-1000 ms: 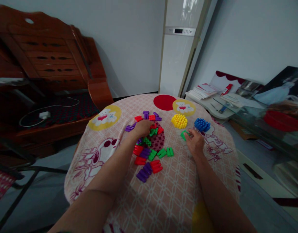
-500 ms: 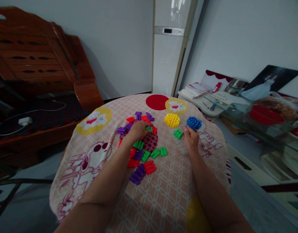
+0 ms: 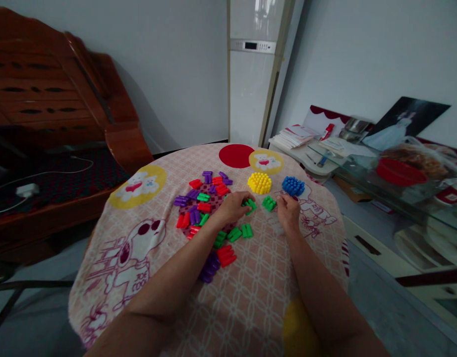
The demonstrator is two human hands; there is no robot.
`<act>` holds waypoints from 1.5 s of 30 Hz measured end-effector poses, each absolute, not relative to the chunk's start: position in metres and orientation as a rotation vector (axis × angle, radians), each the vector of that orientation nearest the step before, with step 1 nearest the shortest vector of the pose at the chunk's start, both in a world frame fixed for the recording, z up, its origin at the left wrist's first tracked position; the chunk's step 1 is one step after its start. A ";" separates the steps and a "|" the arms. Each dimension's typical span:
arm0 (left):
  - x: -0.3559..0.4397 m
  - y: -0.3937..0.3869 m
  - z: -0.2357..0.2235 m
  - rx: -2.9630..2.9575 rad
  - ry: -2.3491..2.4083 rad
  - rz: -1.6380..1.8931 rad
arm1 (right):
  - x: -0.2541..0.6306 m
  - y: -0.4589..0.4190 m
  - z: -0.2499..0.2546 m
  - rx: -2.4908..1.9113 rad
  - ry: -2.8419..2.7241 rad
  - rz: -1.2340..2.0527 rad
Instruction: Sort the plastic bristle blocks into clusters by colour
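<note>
My left hand is closed on a green plastic block piece just above the tabletop, left of a small green cluster. My right hand is pinched at that cluster's right side; what its fingers hold, if anything, is hidden. Behind my right hand sits a knobbly blue cluster, with a similar yellow cluster to its left. Loose green pieces, red pieces and purple pieces lie around my left forearm, which covers some of them.
A patterned cloth covers the round table. A wooden bench stands at the left. On the right, a glass shelf carries a red bowl and papers. A tall white cabinet-like unit stands behind the table.
My left hand has moved right from the pile of loose pieces toward the small green cluster, carrying a green piece. My right hand stays near the blue cluster. The view has shifted slightly.
</note>
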State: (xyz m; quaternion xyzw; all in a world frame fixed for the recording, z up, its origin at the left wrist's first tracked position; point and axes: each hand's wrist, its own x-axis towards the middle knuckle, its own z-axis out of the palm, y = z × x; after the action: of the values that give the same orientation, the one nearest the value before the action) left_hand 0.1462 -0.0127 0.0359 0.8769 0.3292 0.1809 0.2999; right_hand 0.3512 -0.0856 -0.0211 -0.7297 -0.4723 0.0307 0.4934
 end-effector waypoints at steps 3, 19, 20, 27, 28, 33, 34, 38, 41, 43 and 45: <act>0.147 -0.015 0.040 2.384 0.873 0.455 | 0.350 -0.086 -0.021 -1.774 -1.147 0.050; 0.182 -0.008 0.006 2.494 0.755 0.636 | 0.353 -0.087 -0.023 -1.801 -1.178 0.059; 0.182 -0.010 0.007 2.452 0.815 0.605 | 0.353 -0.087 -0.023 -1.802 -1.179 0.059; 0.193 -0.021 0.007 2.392 1.008 0.479 | 0.353 -0.086 -0.020 -1.801 -1.216 0.103; 0.194 -0.021 0.006 2.404 1.014 0.485 | 0.352 -0.085 -0.020 -1.798 -1.225 0.123; 0.198 -0.020 0.006 2.441 1.019 0.498 | 0.351 -0.082 -0.018 -1.839 -1.237 0.172; 0.198 -0.021 0.006 2.444 1.017 0.503 | 0.351 -0.082 -0.018 -1.849 -1.234 0.178; 0.201 -0.025 0.007 2.458 0.986 0.507 | 0.353 -0.083 -0.021 -1.830 -1.236 0.197; 0.196 -0.023 0.011 2.458 0.953 0.504 | 0.356 -0.083 -0.026 -1.774 -1.253 0.181; 0.183 -0.016 0.021 2.491 0.923 0.473 | 0.358 -0.084 -0.028 -1.754 -1.268 0.168; 0.161 -0.007 0.038 2.574 0.897 0.356 | 0.360 -0.083 -0.031 -1.750 -1.289 0.145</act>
State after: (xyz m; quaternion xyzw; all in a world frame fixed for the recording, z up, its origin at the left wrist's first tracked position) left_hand 0.1608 -0.0067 0.0377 0.9184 0.3199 0.1270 0.1951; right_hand 0.3602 -0.0835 -0.0308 -0.7120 -0.5245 0.0590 0.4631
